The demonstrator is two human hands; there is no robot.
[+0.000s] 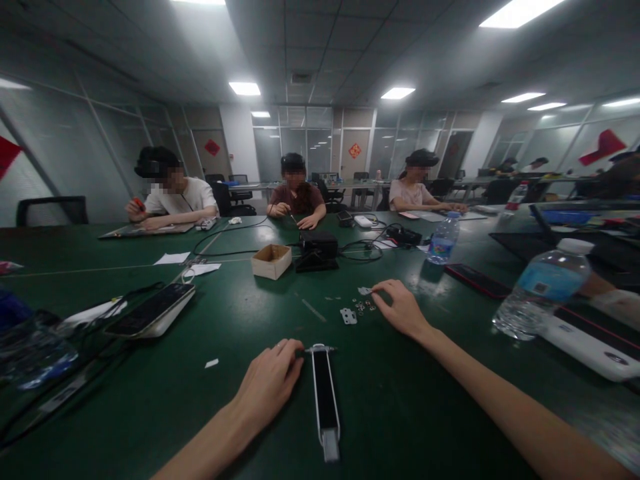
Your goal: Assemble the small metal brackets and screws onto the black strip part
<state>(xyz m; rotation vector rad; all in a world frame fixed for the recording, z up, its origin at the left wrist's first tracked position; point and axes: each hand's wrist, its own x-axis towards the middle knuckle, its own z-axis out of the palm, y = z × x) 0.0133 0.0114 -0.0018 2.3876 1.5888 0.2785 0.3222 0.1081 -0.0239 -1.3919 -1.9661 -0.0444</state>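
Note:
My left hand (270, 377) rests on the green table with its fingers curled together at the top end of a long black device with a white frame (325, 393). A thin rod crosses that end, and my fingertips touch its left side. Farther right, my right hand (400, 307) reaches forward, its thumb and forefinger closed on the edge of a small metal piece (365, 291). Beside it lie several tiny rings (361, 307) and a flat metal plate with holes (349, 317).
A small open box (271, 261) and a black device (318, 250) stand ahead. Bottles (545, 287) and a white power bank (590, 343) are at right. At left lie a phone (153, 310) and cables. Three people sit across the table.

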